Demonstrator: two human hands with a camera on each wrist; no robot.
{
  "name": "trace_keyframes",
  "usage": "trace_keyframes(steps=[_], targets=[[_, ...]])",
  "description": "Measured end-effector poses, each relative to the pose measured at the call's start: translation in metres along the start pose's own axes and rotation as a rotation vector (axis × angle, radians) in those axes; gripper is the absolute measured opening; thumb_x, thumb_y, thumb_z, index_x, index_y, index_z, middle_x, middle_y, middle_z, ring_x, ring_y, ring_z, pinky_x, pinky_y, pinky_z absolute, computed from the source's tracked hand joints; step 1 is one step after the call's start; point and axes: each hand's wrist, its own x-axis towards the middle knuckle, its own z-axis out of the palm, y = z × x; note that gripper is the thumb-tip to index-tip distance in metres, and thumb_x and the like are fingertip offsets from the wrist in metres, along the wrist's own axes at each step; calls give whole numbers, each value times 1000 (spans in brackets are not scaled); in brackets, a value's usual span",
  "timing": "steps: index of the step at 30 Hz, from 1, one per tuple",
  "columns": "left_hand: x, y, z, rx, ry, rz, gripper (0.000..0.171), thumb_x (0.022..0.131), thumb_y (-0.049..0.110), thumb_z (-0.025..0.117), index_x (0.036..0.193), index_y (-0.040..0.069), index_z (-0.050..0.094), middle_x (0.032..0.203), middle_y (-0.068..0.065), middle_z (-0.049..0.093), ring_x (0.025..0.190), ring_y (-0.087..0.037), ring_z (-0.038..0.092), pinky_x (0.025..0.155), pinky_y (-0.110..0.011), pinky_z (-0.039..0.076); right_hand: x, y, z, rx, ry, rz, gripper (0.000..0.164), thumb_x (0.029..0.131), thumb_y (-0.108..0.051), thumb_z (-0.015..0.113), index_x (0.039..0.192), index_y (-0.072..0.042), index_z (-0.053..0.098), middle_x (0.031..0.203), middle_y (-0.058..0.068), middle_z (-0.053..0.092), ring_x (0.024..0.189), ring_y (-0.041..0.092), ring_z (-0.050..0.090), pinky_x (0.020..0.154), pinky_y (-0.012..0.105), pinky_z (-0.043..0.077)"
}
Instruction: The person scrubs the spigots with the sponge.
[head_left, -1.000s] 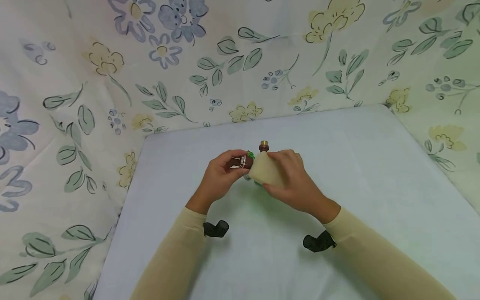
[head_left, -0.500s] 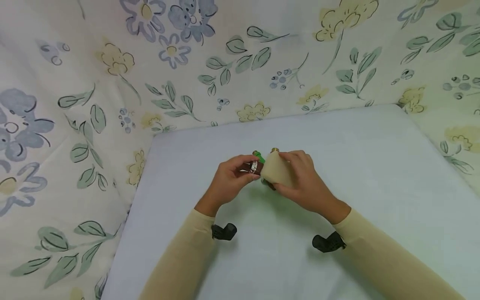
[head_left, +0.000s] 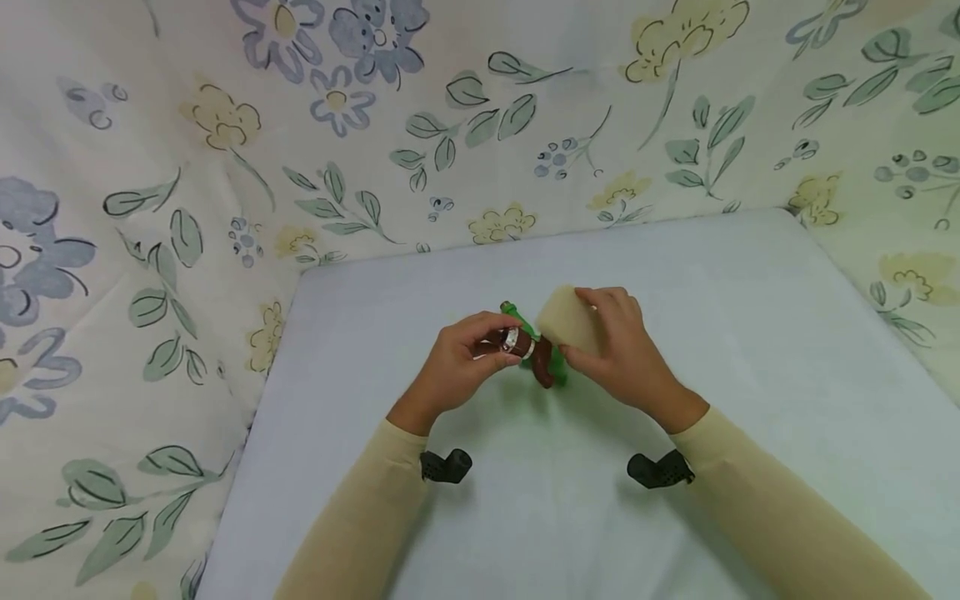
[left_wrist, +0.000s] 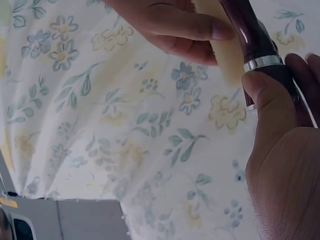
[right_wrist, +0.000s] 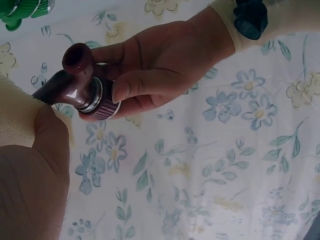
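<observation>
The left hand [head_left: 463, 358] grips the brown fitting [right_wrist: 75, 90] by its ribbed collar [right_wrist: 103, 107]; the right hand [head_left: 621, 350] grasps the beige sponge [head_left: 564, 318] beside it.

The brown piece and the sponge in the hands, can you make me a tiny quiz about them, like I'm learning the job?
1. Which hand grips the brown piece with the silver band?
2. True or false: the sponge is cream-coloured.
3. In the head view, what colour is the thing partly hidden behind the brown piece? A) red B) green C) blue

Key: 1. the left hand; 2. true; 3. B, the green thing.
</observation>
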Motion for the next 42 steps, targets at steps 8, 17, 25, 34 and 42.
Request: trace_keyframes(steps=[8, 17, 25, 34, 42], targets=[[0, 22, 0, -14, 26, 7, 38, 83, -6, 71, 119, 1, 61, 109, -13, 61, 94, -27, 60, 81, -34, 55, -7, -6, 10, 46, -65, 6, 72, 79, -30, 78, 140, -11, 43, 126, 6, 43, 114, 22, 37, 77, 42, 46], [0, 21, -2, -5, 71, -5, 37, 84, -6, 69, 120, 1, 60, 111, -16, 59, 101, -29, 61, 82, -34, 54, -13, -20, 16, 109, -152, -123, 73, 81, -34, 75, 142, -15, 40, 131, -2, 39, 116, 17, 36, 79, 36, 48], [0, 20, -1, -11, 71, -3, 37, 84, -5, 69, 120, 1, 60, 111, -17, 59, 101, -29, 61, 82, -35, 54, -13, -19, 17, 89, -144, -154, 74, 80, -34, 75, 143, -15, 40, 131, -2, 39, 116, 18, 35, 78, 36, 47], [-2, 19, 1, -19, 52, 4, 37, 85, -6, 69, 120, 3, 61, 111, -15, 60, 100, -27, 61, 82, -37, 54, -10, -11, 15, 53, -108, -152, 73, 80, -35, 74, 143, -15, 41, 130, 0, 40, 116, 18, 36, 76, 37, 49], [-1, 20, 5, -25, 20, 18, 38, 84, -6, 69, 120, 3, 61, 111, -14, 60, 99, -26, 60, 82, -37, 54, -8, 1, 9, 41, -81, -98, 74, 79, -30, 78, 142, -15, 41, 127, 4, 42, 114, 21, 38, 77, 40, 47]])
